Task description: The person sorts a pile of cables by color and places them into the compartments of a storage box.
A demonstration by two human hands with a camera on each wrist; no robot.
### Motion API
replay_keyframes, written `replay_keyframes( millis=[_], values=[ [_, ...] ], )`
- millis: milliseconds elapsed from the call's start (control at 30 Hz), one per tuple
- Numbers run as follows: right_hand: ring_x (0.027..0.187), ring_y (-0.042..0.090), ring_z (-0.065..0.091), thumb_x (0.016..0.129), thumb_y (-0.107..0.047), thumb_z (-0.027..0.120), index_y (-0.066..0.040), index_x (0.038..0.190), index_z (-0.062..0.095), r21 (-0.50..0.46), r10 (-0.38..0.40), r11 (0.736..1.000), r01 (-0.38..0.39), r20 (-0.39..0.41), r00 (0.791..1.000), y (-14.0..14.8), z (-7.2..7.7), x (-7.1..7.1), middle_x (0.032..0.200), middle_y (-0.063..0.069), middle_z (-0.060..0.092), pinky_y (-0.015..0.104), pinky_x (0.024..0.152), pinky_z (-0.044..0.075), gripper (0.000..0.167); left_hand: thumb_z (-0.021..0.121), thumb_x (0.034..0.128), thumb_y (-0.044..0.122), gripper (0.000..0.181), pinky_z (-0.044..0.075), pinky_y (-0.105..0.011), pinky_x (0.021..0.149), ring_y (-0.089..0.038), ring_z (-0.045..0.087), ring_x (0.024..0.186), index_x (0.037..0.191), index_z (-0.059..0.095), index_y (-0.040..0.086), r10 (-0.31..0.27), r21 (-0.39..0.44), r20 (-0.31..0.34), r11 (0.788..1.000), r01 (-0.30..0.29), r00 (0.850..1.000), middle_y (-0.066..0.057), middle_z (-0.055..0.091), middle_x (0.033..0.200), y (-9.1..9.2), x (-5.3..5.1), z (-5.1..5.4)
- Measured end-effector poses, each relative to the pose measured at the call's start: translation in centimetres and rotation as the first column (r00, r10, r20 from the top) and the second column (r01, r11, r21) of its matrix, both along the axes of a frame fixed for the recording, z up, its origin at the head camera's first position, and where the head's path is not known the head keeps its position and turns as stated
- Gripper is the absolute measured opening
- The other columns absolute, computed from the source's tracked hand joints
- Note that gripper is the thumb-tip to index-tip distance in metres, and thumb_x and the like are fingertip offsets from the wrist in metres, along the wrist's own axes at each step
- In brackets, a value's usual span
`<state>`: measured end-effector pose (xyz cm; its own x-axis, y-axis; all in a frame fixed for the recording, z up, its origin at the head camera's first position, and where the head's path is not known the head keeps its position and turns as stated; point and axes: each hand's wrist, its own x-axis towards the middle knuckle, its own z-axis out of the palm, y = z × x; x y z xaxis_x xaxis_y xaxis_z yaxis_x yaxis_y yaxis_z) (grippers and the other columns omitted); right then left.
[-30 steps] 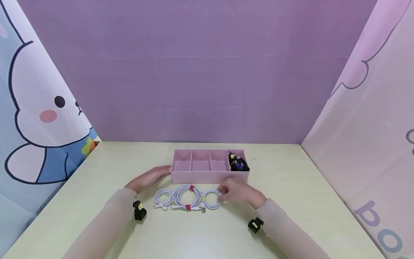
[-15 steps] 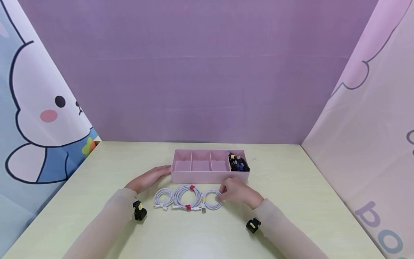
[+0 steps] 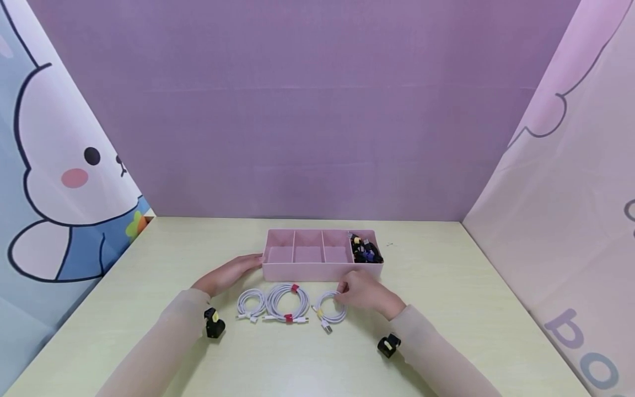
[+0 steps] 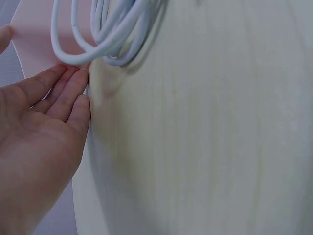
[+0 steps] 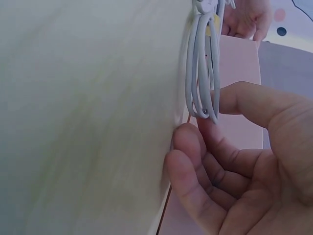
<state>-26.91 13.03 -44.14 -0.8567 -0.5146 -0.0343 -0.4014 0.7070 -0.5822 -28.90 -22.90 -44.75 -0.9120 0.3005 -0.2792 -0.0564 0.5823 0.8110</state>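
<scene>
My right hand [image 3: 364,295] pinches the small white charging cable [image 3: 341,317], coiled with a yellow tie, between thumb and fingers. In the right wrist view, the coil [image 5: 198,68] stands on edge from the thumb [image 5: 239,95]. My left hand [image 3: 230,274] rests its fairly straight fingers against the left end of the pink divided box [image 3: 322,272]; in the left wrist view, the fingers [image 4: 71,93] touch the box low down. A larger white cable coil [image 3: 270,303] with red ties and another small white coil [image 3: 240,302] lie in front of the box.
Black cables [image 3: 366,251] fill the box's rightmost compartment; the other compartments show bare pink floors. The pale wooden table [image 3: 297,364] ends at a purple backdrop [image 3: 307,110], with printed cloths at both sides.
The small coil with the yellow tie has turned and shifted right, away from the larger coil, with my right hand on it. My left hand stays at the box.
</scene>
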Motion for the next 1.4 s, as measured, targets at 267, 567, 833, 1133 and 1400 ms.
replay_keyframes(
  millis=[267,567,833,1133,1400],
  values=[
    [0.065,0.010,0.053,0.086,-0.015,0.078,-0.013,0.076,0.071,-0.037,0.027,0.999,-0.028,-0.020,0.999,0.3,-0.1,-0.2,0.075,-0.006,0.060,0.023,0.058,0.046,0.013,0.039,0.1018,0.061,0.073,0.003,-0.069,0.115,-0.039,0.009,0.151,0.159,0.032,0.016,-0.009,0.006,-0.004,1.000,0.009,1.000,-0.011,0.023,0.164,-0.1,-0.1,0.0],
    [0.063,0.008,0.054,0.089,-0.016,0.077,-0.012,0.079,0.072,-0.094,0.060,0.994,-0.061,-0.016,0.998,0.6,-0.2,-0.3,0.073,-0.007,0.062,0.023,0.057,0.048,0.012,0.039,0.1039,0.056,0.069,0.005,-0.065,0.117,-0.037,0.010,0.151,0.158,0.032,0.014,-0.017,0.036,-0.010,0.999,0.017,1.000,-0.011,0.024,0.164,0.0,0.1,0.2],
    [0.060,0.007,0.052,0.090,-0.016,0.076,-0.013,0.083,0.074,-0.136,0.058,0.989,-0.059,-0.015,0.998,0.9,-0.1,-0.5,0.071,-0.008,0.062,0.021,0.054,0.046,0.008,0.038,0.1051,0.054,0.068,0.006,-0.063,0.118,-0.036,0.011,0.151,0.158,0.031,0.012,-0.023,0.047,-0.006,0.999,0.023,1.000,-0.011,0.024,0.164,0.1,0.1,0.4],
    [0.059,0.007,0.051,0.092,-0.015,0.073,-0.011,0.088,0.076,-0.154,0.052,0.987,-0.050,0.005,0.999,1.1,0.0,-0.6,0.071,-0.009,0.064,0.021,0.053,0.045,0.006,0.037,0.1053,0.054,0.069,0.007,-0.060,0.119,-0.036,0.012,0.151,0.158,0.030,0.010,-0.032,0.052,-0.014,0.998,0.033,0.999,-0.012,0.024,0.164,0.0,0.0,0.3],
    [0.061,0.008,0.052,0.093,-0.013,0.072,-0.006,0.091,0.076,-0.180,0.067,0.982,-0.064,0.012,0.998,1.3,0.4,-0.5,0.073,-0.005,0.065,0.021,0.053,0.044,0.009,0.038,0.1053,0.054,0.069,0.007,-0.061,0.118,-0.037,0.011,0.151,0.158,0.030,0.010,-0.037,0.053,-0.020,0.998,0.038,0.999,-0.013,0.024,0.164,0.1,0.2,0.4]
  ],
)
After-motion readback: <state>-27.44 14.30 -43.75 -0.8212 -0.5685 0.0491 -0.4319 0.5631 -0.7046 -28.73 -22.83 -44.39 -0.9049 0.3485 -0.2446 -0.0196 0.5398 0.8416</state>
